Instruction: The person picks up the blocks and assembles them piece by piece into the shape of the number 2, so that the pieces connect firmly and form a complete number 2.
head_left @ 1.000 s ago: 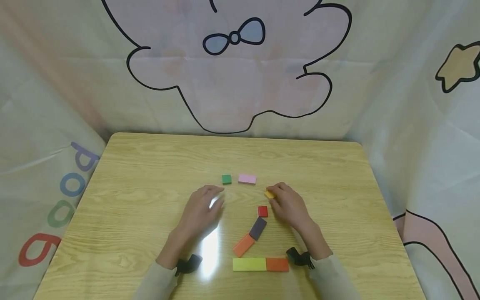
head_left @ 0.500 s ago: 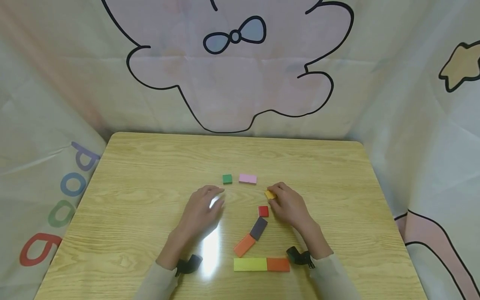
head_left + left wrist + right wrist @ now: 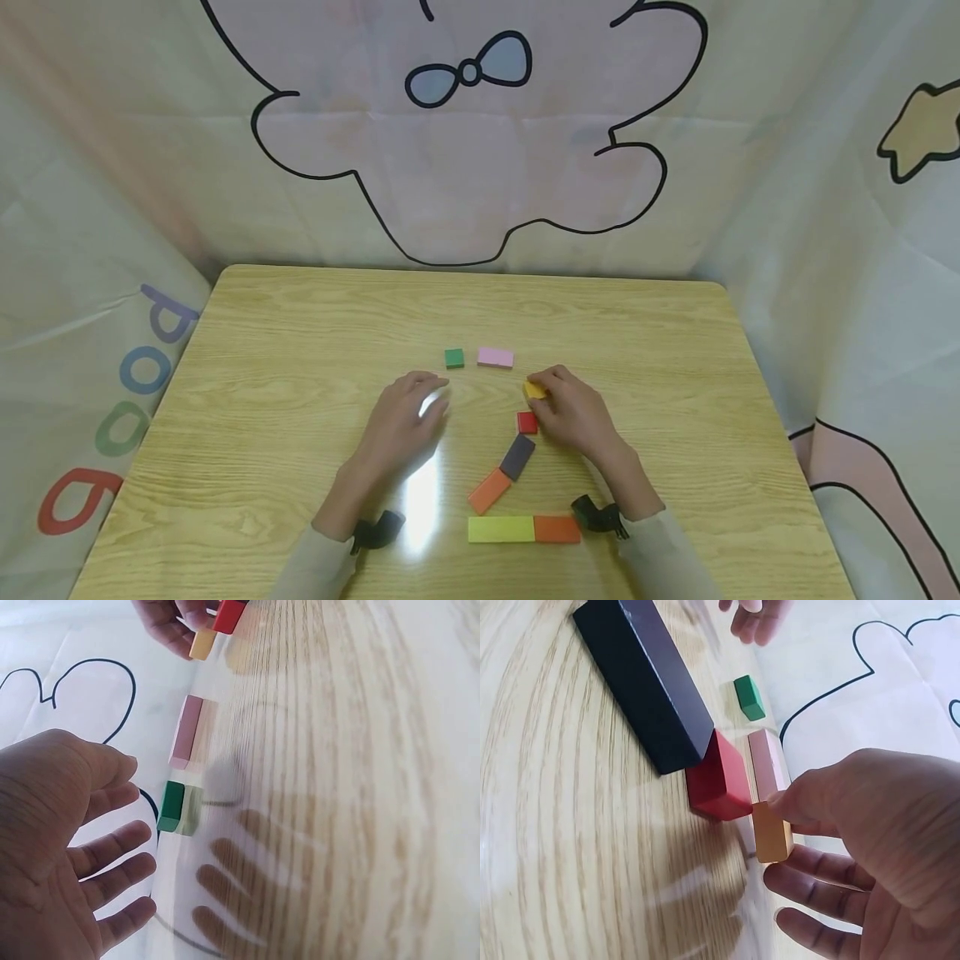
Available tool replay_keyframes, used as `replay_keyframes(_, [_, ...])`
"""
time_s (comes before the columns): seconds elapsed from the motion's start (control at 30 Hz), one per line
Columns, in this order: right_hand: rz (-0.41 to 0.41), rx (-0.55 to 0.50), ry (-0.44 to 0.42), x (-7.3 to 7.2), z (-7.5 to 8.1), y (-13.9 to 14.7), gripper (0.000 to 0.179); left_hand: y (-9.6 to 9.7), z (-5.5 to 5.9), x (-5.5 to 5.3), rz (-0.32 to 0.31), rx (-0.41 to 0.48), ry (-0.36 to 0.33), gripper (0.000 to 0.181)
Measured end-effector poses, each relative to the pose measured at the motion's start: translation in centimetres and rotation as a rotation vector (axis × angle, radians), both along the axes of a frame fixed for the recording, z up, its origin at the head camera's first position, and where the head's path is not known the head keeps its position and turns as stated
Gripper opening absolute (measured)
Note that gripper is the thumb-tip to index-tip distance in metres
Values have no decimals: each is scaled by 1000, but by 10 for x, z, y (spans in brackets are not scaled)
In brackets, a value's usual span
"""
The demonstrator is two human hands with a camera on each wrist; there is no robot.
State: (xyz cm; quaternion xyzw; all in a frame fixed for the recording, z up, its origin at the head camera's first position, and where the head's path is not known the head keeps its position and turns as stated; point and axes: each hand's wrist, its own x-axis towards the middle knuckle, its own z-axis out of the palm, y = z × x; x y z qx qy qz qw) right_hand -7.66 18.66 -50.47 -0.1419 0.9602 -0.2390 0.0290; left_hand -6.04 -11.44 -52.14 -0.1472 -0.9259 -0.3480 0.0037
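My right hand (image 3: 573, 408) pinches a small yellow-orange block (image 3: 772, 832) between thumb and fingers, just beyond the red block (image 3: 527, 422). The red block touches the end of a dark block (image 3: 517, 457), and an orange block (image 3: 490, 490) continues that slanting line toward me. Over the table's left-middle hangs my left hand (image 3: 401, 417), fingers relaxed and apart, holding nothing. Nearest to its fingertips lies a green block (image 3: 171, 806), with a pink block (image 3: 187, 732) to the right of it.
Closer to me, a yellow-green block (image 3: 501, 529) and an orange-red block (image 3: 557, 529) lie end to end. All the blocks lie on a wood-grain table (image 3: 300, 333). Printed curtains (image 3: 480, 167) hang behind the table and at both sides.
My right hand has shifted slightly left with the yellow-orange block, nearer to the red block. The left hand and the other blocks stay in place.
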Motion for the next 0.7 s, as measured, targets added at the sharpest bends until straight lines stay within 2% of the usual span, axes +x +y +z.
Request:
replay_keyframes(0.43, [30, -20, -18, 0, 3, -12, 33, -2, -2, 2, 3, -3, -1, 33])
replay_keyframes(0.7, [32, 19, -35, 0, 4, -18, 33, -1, 1, 5, 18, -9, 1, 34])
